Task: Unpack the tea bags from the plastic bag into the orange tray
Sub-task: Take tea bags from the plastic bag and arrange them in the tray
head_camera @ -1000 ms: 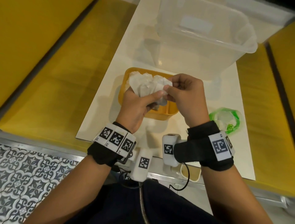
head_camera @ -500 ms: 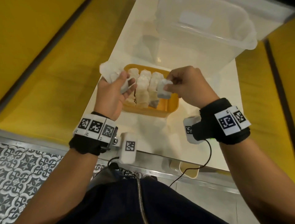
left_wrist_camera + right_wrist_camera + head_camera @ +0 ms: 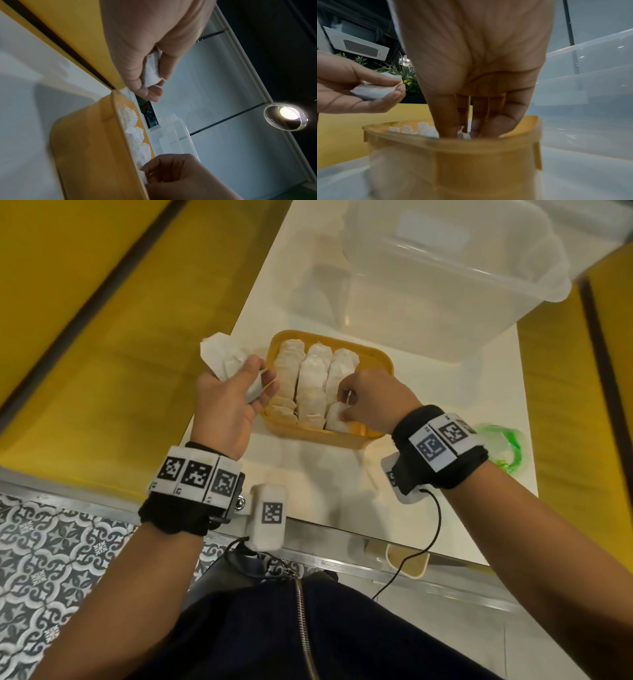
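Observation:
The orange tray (image 3: pixel 378 356) sits on the white table and holds three rows of white tea bags (image 3: pixel 313 378). My right hand (image 3: pixel 347 409) reaches into the tray's near right corner and pinches a single tea bag (image 3: pixel 335 419) against the row there. In the right wrist view its fingers (image 3: pixel 447 121) dip below the tray's rim (image 3: pixel 471 147). My left hand (image 3: pixel 255 383) hovers just left of the tray, gripping a bundle of tea bags (image 3: pixel 221 359). The bundle (image 3: pixel 150 73) also shows between the left hand's fingers in the left wrist view. The green plastic bag (image 3: pixel 505 445) lies crumpled at the right.
A large clear plastic bin (image 3: pixel 445 275) stands right behind the tray. The white table top (image 3: pixel 318 484) is flanked by yellow surfaces on both sides. The table's near edge runs just in front of my wrists. A patterned floor shows at the lower left.
The hands parted over the tray. The left hand carried the bundle to the left. The right hand took one tea bag and lowered it into the tray's near right corner.

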Demonstrator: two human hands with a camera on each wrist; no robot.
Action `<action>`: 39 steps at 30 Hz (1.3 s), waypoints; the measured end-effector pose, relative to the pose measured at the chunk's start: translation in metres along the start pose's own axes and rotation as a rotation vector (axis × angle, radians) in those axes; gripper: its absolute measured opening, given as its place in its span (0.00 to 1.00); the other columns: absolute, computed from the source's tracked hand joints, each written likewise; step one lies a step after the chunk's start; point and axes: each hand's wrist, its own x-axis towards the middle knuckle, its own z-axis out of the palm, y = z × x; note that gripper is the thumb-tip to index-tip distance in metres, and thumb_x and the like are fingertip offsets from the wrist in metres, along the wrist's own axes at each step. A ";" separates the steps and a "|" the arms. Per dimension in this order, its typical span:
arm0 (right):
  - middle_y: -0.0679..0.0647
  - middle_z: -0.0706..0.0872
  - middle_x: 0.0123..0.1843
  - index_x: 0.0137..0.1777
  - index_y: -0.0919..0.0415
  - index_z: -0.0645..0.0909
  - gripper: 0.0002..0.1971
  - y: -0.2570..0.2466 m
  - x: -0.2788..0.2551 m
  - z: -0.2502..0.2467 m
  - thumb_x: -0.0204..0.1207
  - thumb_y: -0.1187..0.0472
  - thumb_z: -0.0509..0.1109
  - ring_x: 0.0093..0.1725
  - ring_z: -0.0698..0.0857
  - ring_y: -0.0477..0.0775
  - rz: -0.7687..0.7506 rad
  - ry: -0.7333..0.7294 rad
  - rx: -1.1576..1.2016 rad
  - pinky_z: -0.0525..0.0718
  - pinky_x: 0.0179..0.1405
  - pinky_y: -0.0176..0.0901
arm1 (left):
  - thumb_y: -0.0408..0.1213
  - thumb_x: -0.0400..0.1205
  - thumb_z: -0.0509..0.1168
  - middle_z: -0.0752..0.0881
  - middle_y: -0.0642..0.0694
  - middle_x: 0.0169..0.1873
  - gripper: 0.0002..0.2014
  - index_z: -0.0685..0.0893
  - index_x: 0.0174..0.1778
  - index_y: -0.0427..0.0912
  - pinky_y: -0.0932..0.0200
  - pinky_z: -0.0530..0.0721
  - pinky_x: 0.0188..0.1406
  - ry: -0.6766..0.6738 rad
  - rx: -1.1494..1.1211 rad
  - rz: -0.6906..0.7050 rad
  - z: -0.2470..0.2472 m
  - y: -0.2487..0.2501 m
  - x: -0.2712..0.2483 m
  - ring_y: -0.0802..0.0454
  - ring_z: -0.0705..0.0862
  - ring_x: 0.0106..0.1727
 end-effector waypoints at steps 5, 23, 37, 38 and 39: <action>0.54 0.83 0.48 0.50 0.54 0.84 0.06 -0.005 0.001 -0.004 0.75 0.57 0.72 0.47 0.83 0.56 0.003 -0.002 -0.030 0.85 0.48 0.49 | 0.29 0.83 0.65 0.85 0.45 0.40 0.03 0.80 0.47 0.41 0.56 0.88 0.44 0.000 0.000 -0.011 0.001 0.001 0.002 0.50 0.88 0.41; 0.55 0.88 0.49 0.55 0.59 0.86 0.11 -0.020 0.012 -0.022 0.76 0.54 0.73 0.48 0.84 0.55 0.036 -0.149 -0.107 0.85 0.54 0.47 | 0.21 0.80 0.51 0.82 0.37 0.49 0.12 0.76 0.55 0.32 0.57 0.88 0.43 -0.168 -0.052 -0.270 0.003 0.002 0.007 0.42 0.86 0.45; 0.54 0.87 0.46 0.48 0.58 0.87 0.06 -0.013 0.011 -0.027 0.75 0.57 0.73 0.45 0.83 0.54 0.033 -0.035 -0.004 0.83 0.47 0.44 | 0.28 0.84 0.61 0.91 0.42 0.50 0.10 0.81 0.59 0.40 0.53 0.89 0.50 -0.323 0.154 -0.251 -0.002 0.000 0.003 0.45 0.89 0.55; 0.54 0.87 0.44 0.46 0.58 0.87 0.06 -0.011 0.008 -0.032 0.75 0.57 0.73 0.44 0.84 0.54 0.027 0.037 0.071 0.84 0.47 0.43 | 0.28 0.83 0.62 0.91 0.42 0.50 0.10 0.82 0.59 0.40 0.52 0.89 0.51 -0.328 0.177 -0.248 -0.002 -0.001 0.003 0.46 0.89 0.56; 0.53 0.87 0.41 0.44 0.60 0.88 0.06 -0.011 0.004 -0.039 0.76 0.58 0.72 0.41 0.84 0.52 0.013 0.114 0.165 0.85 0.44 0.39 | 0.28 0.83 0.63 0.90 0.42 0.51 0.10 0.82 0.59 0.39 0.53 0.89 0.51 -0.327 0.191 -0.249 -0.001 -0.002 0.002 0.46 0.88 0.56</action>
